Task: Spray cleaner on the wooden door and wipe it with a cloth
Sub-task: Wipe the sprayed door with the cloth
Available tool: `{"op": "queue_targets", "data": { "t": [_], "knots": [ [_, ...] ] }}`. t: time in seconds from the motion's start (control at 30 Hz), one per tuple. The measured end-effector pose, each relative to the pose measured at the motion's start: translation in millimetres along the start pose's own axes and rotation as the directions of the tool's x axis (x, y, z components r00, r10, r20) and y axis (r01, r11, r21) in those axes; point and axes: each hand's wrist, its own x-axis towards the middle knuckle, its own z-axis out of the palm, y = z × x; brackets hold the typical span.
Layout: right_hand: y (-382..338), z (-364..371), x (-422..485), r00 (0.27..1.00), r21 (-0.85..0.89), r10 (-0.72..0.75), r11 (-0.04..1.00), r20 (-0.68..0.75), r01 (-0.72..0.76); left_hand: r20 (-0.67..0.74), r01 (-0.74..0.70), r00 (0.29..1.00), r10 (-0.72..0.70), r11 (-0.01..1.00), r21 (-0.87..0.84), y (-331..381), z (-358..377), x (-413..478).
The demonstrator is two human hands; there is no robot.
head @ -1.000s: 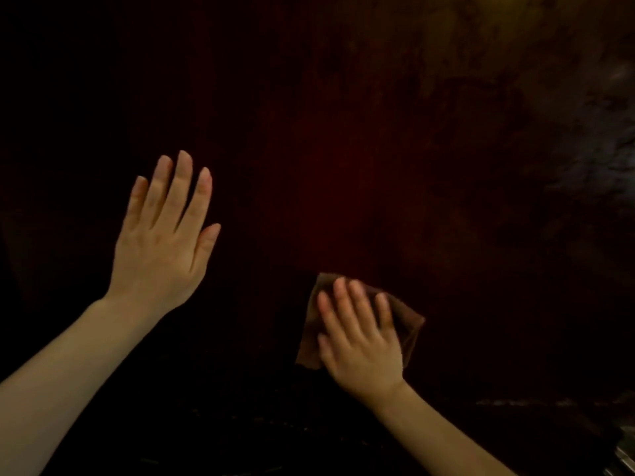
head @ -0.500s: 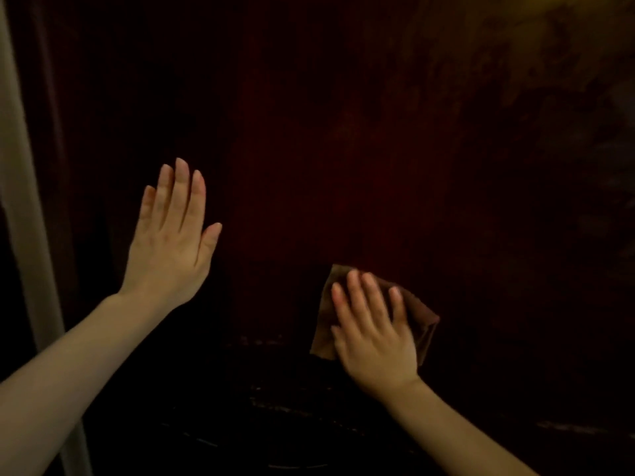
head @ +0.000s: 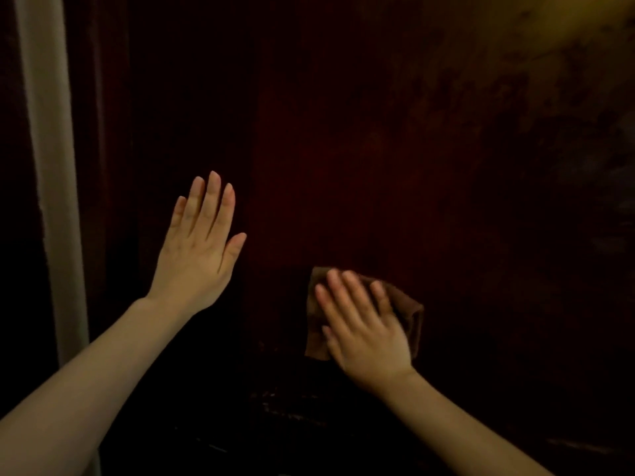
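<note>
The dark reddish wooden door [head: 360, 149] fills most of the view in dim light. My right hand [head: 364, 329] lies flat with straight fingers on a brown folded cloth [head: 410, 312], pressing it against the lower middle of the door. My left hand [head: 199, 249] is pressed flat on the door to the left, fingers straight and pointing up, holding nothing. No spray bottle is in view.
A pale vertical strip [head: 51, 173], the door frame or wall edge, runs down the far left. A faint yellowish glare [head: 567, 36] lies on the door's upper right. Scuffed light marks [head: 285, 407] show low on the door below the cloth.
The view has shifted left, bringing the pale strip at the left into sight. My right hand and the cloth slid slightly over the door; the hand is motion-blurred. My left hand stays flat.
</note>
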Motion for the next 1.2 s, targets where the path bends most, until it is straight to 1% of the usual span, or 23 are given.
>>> {"op": "queue_targets", "data": {
  "t": [0.07, 0.1, 0.13, 0.17, 0.2, 0.27, 0.33, 0.4, 0.47, 0.5, 0.53, 0.57, 0.6, 0.63, 0.7, 0.77, 0.87, 0.93, 0.97, 1.03, 1.1, 1.13, 1.2],
  "knots": [
    [-11, 2, -9, 0.977, 0.028, -0.189, 0.982, 0.1, 0.187, -0.006, 0.021, 1.0, -0.022, 0.996, -0.09, 3, -6, -3],
    [-9, 1, -10, 0.958, 0.055, -0.251, 0.968, 0.135, 0.246, 0.006, 0.071, 0.997, -0.072, 0.981, -0.179, 8, -9, -9],
    [-4, -3, -9, 0.946, 0.104, -0.283, 0.958, 0.156, 0.269, 0.025, 0.148, 0.989, -0.147, 0.941, -0.304, 16, -12, -20],
    [3, -8, -6, 0.941, 0.188, -0.291, 0.948, 0.173, 0.258, 0.04, 0.228, 0.971, -0.235, 0.868, -0.441, 30, -14, -35],
    [11, -15, -2, 0.936, 0.316, -0.284, 0.925, 0.209, 0.21, 0.042, 0.282, 0.947, -0.317, 0.766, -0.577, 48, -15, -53],
    [21, -32, 7, 0.918, 0.624, -0.24, 0.782, 0.315, -0.01, 0.01, 0.272, 0.907, -0.421, 0.567, -0.777, 93, -8, -90],
    [23, -41, 10, 0.897, 0.758, -0.207, 0.625, 0.392, -0.187, 0.053, 0.287, 0.869, -0.491, 0.415, -0.863, 143, 6, -115],
    [22, -46, 9, 0.893, 0.806, -0.183, 0.532, 0.41, -0.261, 0.144, 0.386, 0.833, -0.535, 0.374, -0.843, 184, 17, -123],
    [23, -50, 9, 0.894, 0.852, -0.171, 0.418, 0.413, -0.314, 0.2, 0.427, 0.832, -0.518, 0.367, -0.826, 211, 30, -117],
    [26, -53, 11, 0.888, 0.861, -0.171, 0.38, 0.426, -0.339, 0.203, 0.423, 0.845, -0.495, 0.385, -0.82, 218, 36, -110],
    [30, -58, 12, 0.889, 0.863, -0.177, 0.377, 0.423, -0.335, 0.166, 0.404, 0.861, -0.48, 0.449, -0.797, 221, 43, -104],
    [36, -61, 14, 0.886, 0.851, -0.198, 0.425, 0.419, -0.308, 0.09, 0.391, 0.861, -0.501, 0.539, -0.746, 220, 51, -95],
    [44, -64, 16, 0.889, 0.822, -0.208, 0.507, 0.408, -0.258, 0.004, 0.374, 0.865, -0.501, 0.64, -0.671, 214, 59, -88],
    [53, -65, 18, 0.917, 0.77, -0.183, 0.614, 0.354, -0.175, -0.045, 0.392, 0.848, -0.529, 0.682, -0.617, 207, 63, -80],
    [73, -60, 26, 0.976, 0.531, -0.138, 0.847, 0.168, 0.028, -0.098, 0.472, 0.788, -0.608, 0.698, -0.539, 190, 67, -66],
    [86, -56, 34, 0.979, 0.327, -0.103, 0.944, 0.178, 0.04, -0.071, 0.538, 0.767, -0.637, 0.701, -0.468, 182, 70, -66],
    [84, -42, 34, 0.98, 0.145, -0.114, 0.985, 0.163, 0.09, -0.045, 0.512, 0.825, -0.563, 0.779, -0.362, 183, 80, -92],
    [82, -34, 30, 0.982, 0.041, -0.138, 0.99, 0.132, 0.133, -0.015, 0.508, 0.839, -0.543, 0.794, -0.334, 181, 83, -102],
    [81, -32, 28, 0.983, 0.016, -0.141, 0.99, 0.114, 0.14, -0.016, 0.526, 0.825, -0.565, 0.777, -0.347, 176, 82, -98],
    [81, -31, 30, 0.988, -0.018, -0.142, 0.989, 0.056, 0.144, -0.012, 0.595, 0.755, -0.655, 0.693, -0.407, 165, 73, -80],
    [81, -29, 29, 0.99, -0.04, -0.143, 0.989, 0.015, 0.143, -0.005, 0.645, 0.706, -0.708, 0.646, -0.407, 162, 68, -69],
    [81, -30, 29, 0.99, -0.04, -0.142, 0.989, 0.013, 0.143, 0.002, 0.648, 0.711, -0.703, 0.655, -0.389, 165, 70, -73],
    [81, -30, 30, 0.989, -0.045, -0.145, 0.988, 0.013, 0.146, -0.002, 0.608, 0.77, -0.638, 0.735, -0.3, 183, 84, -98]
  ]
}}
